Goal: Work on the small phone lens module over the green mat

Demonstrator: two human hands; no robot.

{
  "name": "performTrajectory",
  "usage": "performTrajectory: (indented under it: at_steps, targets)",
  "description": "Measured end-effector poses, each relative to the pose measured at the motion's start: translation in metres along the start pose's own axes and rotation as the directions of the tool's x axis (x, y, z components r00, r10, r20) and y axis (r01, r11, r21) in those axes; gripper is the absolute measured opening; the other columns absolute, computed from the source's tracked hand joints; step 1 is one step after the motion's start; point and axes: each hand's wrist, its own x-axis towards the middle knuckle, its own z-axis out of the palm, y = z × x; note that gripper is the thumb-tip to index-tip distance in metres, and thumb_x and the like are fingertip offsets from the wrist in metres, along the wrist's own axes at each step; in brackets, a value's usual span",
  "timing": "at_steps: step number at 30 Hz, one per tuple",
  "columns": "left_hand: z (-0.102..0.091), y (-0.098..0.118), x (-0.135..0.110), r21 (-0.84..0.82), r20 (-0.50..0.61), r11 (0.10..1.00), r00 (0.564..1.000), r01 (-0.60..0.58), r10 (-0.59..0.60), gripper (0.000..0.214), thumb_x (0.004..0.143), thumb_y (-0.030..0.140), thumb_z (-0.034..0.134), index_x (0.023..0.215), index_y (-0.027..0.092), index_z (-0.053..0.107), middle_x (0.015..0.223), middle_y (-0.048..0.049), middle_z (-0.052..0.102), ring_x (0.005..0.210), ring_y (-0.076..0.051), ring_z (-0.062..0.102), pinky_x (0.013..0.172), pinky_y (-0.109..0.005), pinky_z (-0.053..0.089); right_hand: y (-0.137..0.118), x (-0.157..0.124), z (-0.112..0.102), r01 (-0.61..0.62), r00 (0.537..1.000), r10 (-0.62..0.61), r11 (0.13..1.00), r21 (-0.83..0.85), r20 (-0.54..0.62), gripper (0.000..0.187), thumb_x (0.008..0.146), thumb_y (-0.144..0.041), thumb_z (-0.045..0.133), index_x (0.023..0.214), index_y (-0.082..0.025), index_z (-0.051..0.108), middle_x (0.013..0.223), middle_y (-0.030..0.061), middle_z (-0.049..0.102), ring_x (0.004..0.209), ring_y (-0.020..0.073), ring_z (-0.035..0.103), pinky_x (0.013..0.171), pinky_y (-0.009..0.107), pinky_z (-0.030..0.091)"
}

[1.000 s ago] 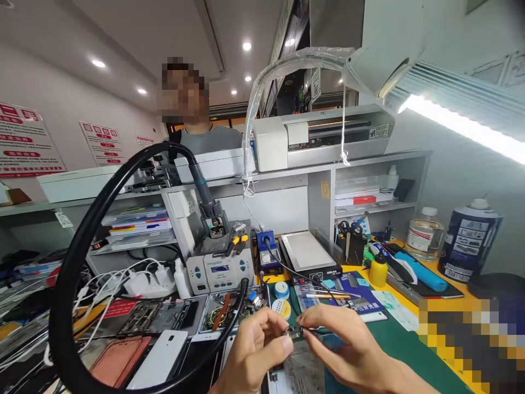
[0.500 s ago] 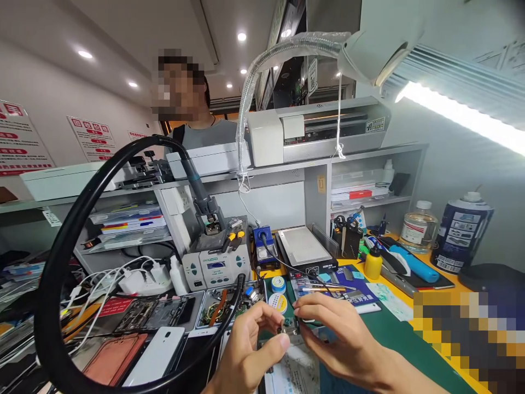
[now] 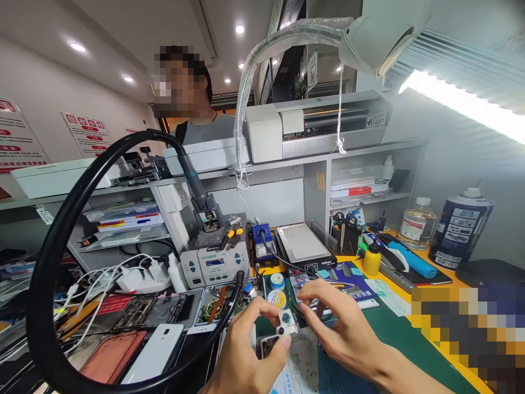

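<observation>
My left hand point(image 3: 250, 350) pinches a small white camera module point(image 3: 286, 323) with two dark lenses between thumb and fingers, low in the middle of the view. My right hand point(image 3: 340, 328) hovers just right of it with the fingers spread and curved, holding nothing. Both hands are above a green work mat point(image 3: 394, 339) with a printed sheet point(image 3: 297, 372) under them. Two round solder tins point(image 3: 279, 290) sit just beyond the hands.
A thick black hose point(image 3: 53, 257) loops from the hot-air station point(image 3: 215, 260) across the left. Opened phones point(image 3: 151, 312) and white cables point(image 3: 123, 273) lie left. A heating plate point(image 3: 303, 246), bottles point(image 3: 461, 227) and tools stand right. A person point(image 3: 197, 123) stands behind the counter shelf.
My right hand has let go of the small part and opened, moving slightly right. My left hand now holds the module alone, turned so its lenses face me. The view tilted down a little.
</observation>
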Motion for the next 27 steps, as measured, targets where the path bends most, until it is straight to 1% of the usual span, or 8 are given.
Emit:
performTrajectory:
  at_steps: [1,2,4,6,8,13,20,27]
  targets:
    - [0.001,0.000,0.000,0.040,-0.021,0.999,0.999,-0.037,0.038,0.016,0.077,0.019,0.061,0.093,0.020,0.057,0.087,-0.0010,0.063,0.083,-0.018,0.061,0.080,-0.032,0.047,-0.002,0.003,-0.001,-0.179,0.983,0.171,0.975,0.131,0.069,0.011,0.092,-0.025,0.056,0.090,-0.018,0.065,0.081,0.0057,0.066,0.072,0.0173,0.062,0.062,0.028,0.052]
    - [0.001,-0.001,0.000,0.073,-0.036,0.995,0.997,-0.071,0.073,0.017,0.078,0.018,0.060,0.094,0.020,0.057,0.087,-0.0010,0.063,0.083,-0.018,0.061,0.079,-0.032,0.048,-0.004,0.005,-0.002,-0.354,0.933,0.318,0.897,0.264,0.169,0.017,0.091,-0.030,0.058,0.084,-0.017,0.065,0.075,0.0038,0.065,0.065,0.0160,0.061,0.056,0.027,0.051]
    - [0.003,-0.002,0.000,0.118,-0.041,0.984,0.989,-0.136,0.142,0.019,0.078,0.015,0.060,0.095,0.020,0.056,0.088,-0.0013,0.062,0.083,-0.018,0.062,0.078,-0.032,0.049,-0.006,0.010,-0.004,-0.598,0.800,0.454,0.646,0.474,0.392,0.026,0.087,-0.039,0.065,0.077,-0.015,0.064,0.068,0.0017,0.062,0.057,0.0144,0.059,0.047,0.024,0.048]
    - [0.004,-0.003,0.000,0.143,-0.030,0.971,0.979,-0.194,0.200,0.021,0.078,0.012,0.059,0.097,0.020,0.056,0.088,-0.0017,0.062,0.084,-0.018,0.061,0.077,-0.032,0.050,-0.007,0.012,-0.004,-0.674,0.738,0.447,0.449,0.586,0.506,0.030,0.081,-0.041,0.071,0.074,-0.013,0.064,0.066,0.0014,0.062,0.056,0.0139,0.060,0.046,0.022,0.048]
    - [0.005,-0.003,0.000,0.164,-0.023,0.957,0.968,-0.241,0.248,0.025,0.076,0.009,0.060,0.098,0.020,0.056,0.089,-0.0017,0.062,0.084,-0.017,0.062,0.078,-0.032,0.051,-0.007,0.013,-0.003,-0.691,0.719,0.445,0.370,0.621,0.534,0.030,0.078,-0.040,0.075,0.074,-0.012,0.065,0.063,0.0014,0.063,0.054,0.0127,0.060,0.045,0.021,0.048]
    - [0.007,-0.003,0.001,0.188,-0.018,0.930,0.945,-0.316,0.325,0.029,0.075,0.006,0.061,0.099,0.021,0.056,0.088,-0.0008,0.063,0.083,-0.017,0.062,0.078,-0.032,0.051,-0.002,0.011,0.000,-0.695,0.713,0.439,0.344,0.631,0.547,0.026,0.076,-0.034,0.076,0.074,-0.012,0.064,0.061,0.0011,0.064,0.052,0.0109,0.059,0.048,0.021,0.048]
    - [0.006,-0.006,0.002,0.193,-0.002,0.930,0.947,-0.314,0.320,0.029,0.074,0.006,0.062,0.098,0.021,0.057,0.088,-0.0009,0.063,0.082,-0.017,0.061,0.076,-0.032,0.051,0.002,0.005,0.001,-0.669,0.743,0.381,0.378,0.640,0.550,0.035,0.081,-0.045,0.074,0.080,-0.013,0.061,0.062,0.0023,0.066,0.051,0.0115,0.059,0.054,0.024,0.048]
    - [0.007,-0.009,0.002,0.207,-0.002,0.924,0.944,-0.323,0.331,0.030,0.073,0.006,0.063,0.098,0.021,0.056,0.087,-0.0007,0.064,0.081,-0.017,0.061,0.075,-0.032,0.051,-0.002,0.006,0.002,-0.648,0.762,0.377,0.421,0.635,0.527,0.035,0.081,-0.045,0.075,0.081,-0.015,0.057,0.060,0.0017,0.067,0.052,0.0122,0.061,0.054,0.023,0.045]
